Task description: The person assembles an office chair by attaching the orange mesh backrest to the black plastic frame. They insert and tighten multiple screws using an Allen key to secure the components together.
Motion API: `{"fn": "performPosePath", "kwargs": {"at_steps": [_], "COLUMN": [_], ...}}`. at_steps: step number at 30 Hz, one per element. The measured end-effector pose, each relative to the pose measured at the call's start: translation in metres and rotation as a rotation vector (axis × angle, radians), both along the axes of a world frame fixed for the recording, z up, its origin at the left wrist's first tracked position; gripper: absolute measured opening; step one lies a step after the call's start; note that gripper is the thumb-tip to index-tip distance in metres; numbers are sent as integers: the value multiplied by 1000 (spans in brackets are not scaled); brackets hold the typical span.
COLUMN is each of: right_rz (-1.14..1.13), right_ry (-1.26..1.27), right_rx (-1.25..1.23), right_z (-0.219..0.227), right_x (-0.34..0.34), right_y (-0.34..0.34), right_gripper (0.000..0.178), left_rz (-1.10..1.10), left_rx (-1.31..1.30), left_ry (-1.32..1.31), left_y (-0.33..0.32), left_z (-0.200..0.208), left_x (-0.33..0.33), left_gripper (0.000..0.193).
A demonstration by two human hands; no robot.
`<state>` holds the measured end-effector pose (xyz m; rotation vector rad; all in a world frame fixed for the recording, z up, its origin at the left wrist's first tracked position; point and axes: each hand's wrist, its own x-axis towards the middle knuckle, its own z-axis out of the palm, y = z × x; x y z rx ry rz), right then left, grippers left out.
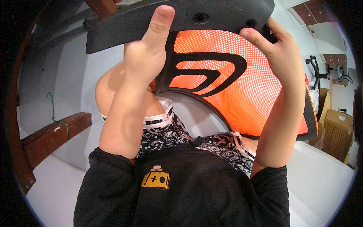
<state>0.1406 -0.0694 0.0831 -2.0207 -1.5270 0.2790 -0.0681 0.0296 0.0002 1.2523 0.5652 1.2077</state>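
A black plastic panel with round recessed holes, perhaps a chair seat's underside, spans the top of the head view. My left hand grips its near edge, thumb laid across the upper face and fingers hidden beneath. On the right, my right hand holds the same edge near a hole, its thumb bent inward and some fingertips hidden behind the panel. Below the panel and between my forearms is an orange mesh chair back with a black frame and curved black strips. It leans in front of my legs, tilted.
At the left a dark wooden beam carries a green string. Cardboard boxes stand at the right, near a black chair base. Pale floor extends around me.
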Motion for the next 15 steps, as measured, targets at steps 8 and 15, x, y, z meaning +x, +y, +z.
{"fn": "performPosePath", "kwargs": {"at_steps": [8,15], "right_rz": [-96,-49], "right_ry": [-102,-141], "right_rx": [39,60], "right_z": [-6,-5], "right_x": [-7,-3], "right_y": [-5,-5], "right_gripper": [56,52], "left_rz": [-136,-300], "left_rx": [-42,-36], "left_ry": [-152,-154], "left_y": [18,15], "left_z": [-5,1], "left_x": [-8,-8], "left_gripper": [48,48]}}
